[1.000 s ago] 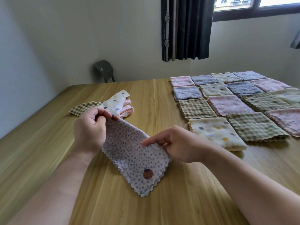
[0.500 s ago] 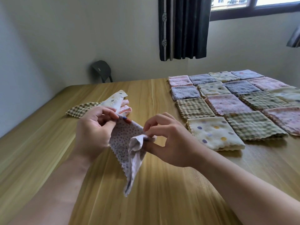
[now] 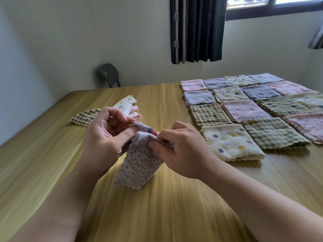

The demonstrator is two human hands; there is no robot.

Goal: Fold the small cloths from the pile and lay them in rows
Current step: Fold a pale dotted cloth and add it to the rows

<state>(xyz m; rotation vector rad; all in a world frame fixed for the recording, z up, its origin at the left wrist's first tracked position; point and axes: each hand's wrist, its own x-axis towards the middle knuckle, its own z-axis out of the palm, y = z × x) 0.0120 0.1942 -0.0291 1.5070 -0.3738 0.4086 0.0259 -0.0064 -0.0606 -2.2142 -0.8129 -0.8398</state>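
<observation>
A small white cloth with grey dots (image 3: 139, 163) hangs folded over above the wooden table (image 3: 166, 206). My left hand (image 3: 106, 135) pinches its upper edge from the left, and my right hand (image 3: 181, 149) pinches the same edge from the right, the two hands nearly touching. Behind my left hand lies the small pile of unfolded cloths (image 3: 125, 107), with a checked one (image 3: 85, 117) at its left. Folded cloths lie in rows (image 3: 244, 109) on the right half of the table; the nearest is cream with coloured dots (image 3: 230, 142).
A dark chair (image 3: 109, 75) stands against the far wall behind the table. A dark curtain (image 3: 197, 28) hangs beside the window at the back. Bare wood stretches in front of and between the pile and the rows.
The dotted cloth, first spread open between my hands, has been folded over. My right hand has brought its corner up to my left hand, and the cloth now hangs doubled.
</observation>
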